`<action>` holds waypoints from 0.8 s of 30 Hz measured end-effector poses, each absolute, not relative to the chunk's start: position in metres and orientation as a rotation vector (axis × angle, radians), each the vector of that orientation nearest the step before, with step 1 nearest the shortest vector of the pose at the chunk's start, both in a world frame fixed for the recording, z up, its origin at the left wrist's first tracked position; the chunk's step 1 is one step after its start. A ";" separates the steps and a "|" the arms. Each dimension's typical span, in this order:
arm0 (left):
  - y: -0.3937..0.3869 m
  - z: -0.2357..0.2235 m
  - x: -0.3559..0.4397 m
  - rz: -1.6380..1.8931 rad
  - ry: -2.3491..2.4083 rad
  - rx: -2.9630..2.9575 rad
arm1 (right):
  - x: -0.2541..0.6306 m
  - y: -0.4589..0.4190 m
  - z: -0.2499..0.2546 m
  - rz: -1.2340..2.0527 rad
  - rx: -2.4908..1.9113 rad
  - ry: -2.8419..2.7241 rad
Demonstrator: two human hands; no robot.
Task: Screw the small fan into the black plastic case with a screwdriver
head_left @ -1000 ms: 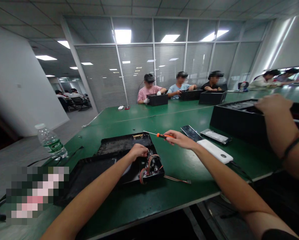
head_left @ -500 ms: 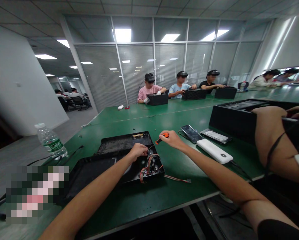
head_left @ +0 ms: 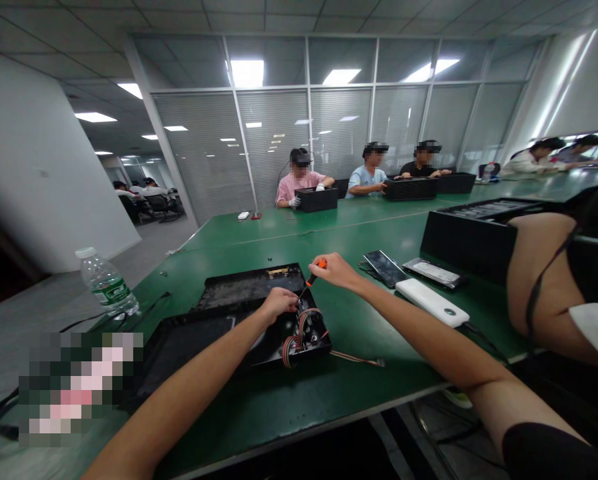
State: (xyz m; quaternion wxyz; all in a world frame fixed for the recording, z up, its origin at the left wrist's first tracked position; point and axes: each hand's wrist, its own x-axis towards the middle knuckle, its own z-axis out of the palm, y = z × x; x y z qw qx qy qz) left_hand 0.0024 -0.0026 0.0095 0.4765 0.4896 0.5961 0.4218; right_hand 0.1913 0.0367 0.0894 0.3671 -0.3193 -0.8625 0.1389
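My right hand [head_left: 333,269] is closed around the orange-and-black handle of a screwdriver [head_left: 317,272]. The shaft slants down and left to the fingertips of my left hand [head_left: 280,303]. Those fingers are pinched together over the far right part of a black case [head_left: 259,357], near the screwdriver's tip; whatever they pinch is too small to make out. Inside the case's right end, striped ribbon cables [head_left: 293,347] loop over some parts, and one cable [head_left: 356,359] trails onto the table. A black panel [head_left: 239,288] lies just behind the case.
A white power bank [head_left: 433,301], a dark phone-like slab [head_left: 385,268] and a hard drive [head_left: 435,273] lie to the right. Beyond them, a co-worker's arm [head_left: 541,280] rests by a large black case [head_left: 459,247]. A water bottle [head_left: 109,283] stands left. Several people work across the table.
My right hand has moved slightly left and up, and the screwdriver stands steeper. My left hand stays nearly in place. Across the table, the co-worker in light blue has shifted a black box rightward.
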 end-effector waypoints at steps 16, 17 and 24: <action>-0.003 0.009 0.003 1.047 1.470 1.187 | 0.177 0.045 0.109 0.229 -0.843 -2.365; -0.003 0.009 0.003 1.046 1.475 1.186 | 0.177 0.046 0.110 0.230 -0.845 -2.368; -0.004 0.010 0.004 1.054 1.491 1.190 | 0.179 0.045 0.109 0.237 -0.845 -2.357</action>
